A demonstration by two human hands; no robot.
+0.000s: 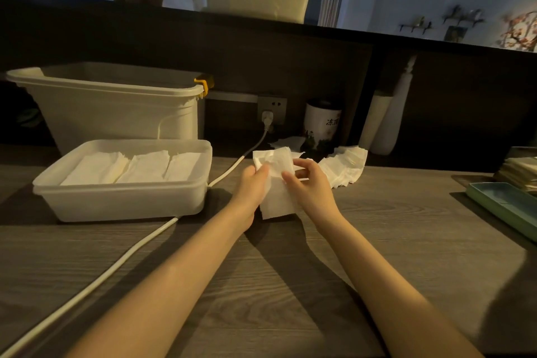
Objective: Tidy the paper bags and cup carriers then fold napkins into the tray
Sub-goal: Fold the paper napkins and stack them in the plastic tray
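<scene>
Two bare hands met over the middle of a dark wood-grain counter [290, 285], both pinching one thin white paper napkin [277, 183]. The left hand [252, 183] gripped its left edge and the right hand [311, 183] its right edge, thumbs on top, so the sheet hung taut between them with its lower edge at the counter; that hold looked suited to making a fold.

To the left, near the hands, sat a shallow translucent white plastic tray [122, 203] holding three rows of folded white napkins [133, 167], probably kept close so each finished napkin could be dropped in with a short reach. Just right of the hands and slightly farther away lay a loose fanned stack of unfolded white napkins [347, 167], seemingly the supply.

A white power cable [116, 270] ran from a wall socket past the tray's right side toward the near left. A larger white plastic tub [116, 113] stood behind the tray.
</scene>
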